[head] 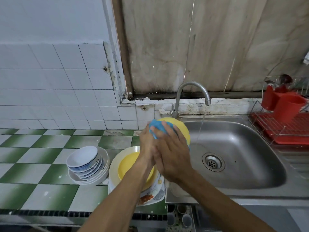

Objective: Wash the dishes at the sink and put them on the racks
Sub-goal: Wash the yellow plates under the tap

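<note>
Your left hand (147,143) is curled against the left rim of the yellow plate (181,129) and holds it tilted up over the left edge of the sink (237,141). Most of its fingers are hidden behind the cloth and your other hand. Your right hand (172,153) lies across the plate's face with the fingers spread and nearly straight, pressing the blue cloth (156,125) flat against it. The cloth bunches out above and between your fingers.

The tap (192,91) stands at the sink's back edge, just behind the plate, and a thin stream of water (200,129) falls from it into the basin to the plate's right, clear of it. The drain (213,162) sits in the basin floor.

On the green and white tiled counter (41,156), a pile of plates (115,161) with a yellow dish (128,164) on top rests at the right edge, touching the sink's rim, under your forearms. A leaning stack of white bowls (85,164) sits just left of that pile. At the sink's right edge stands a red dish rack (284,131) with a red cutlery holder (287,104) on its back part.
</note>
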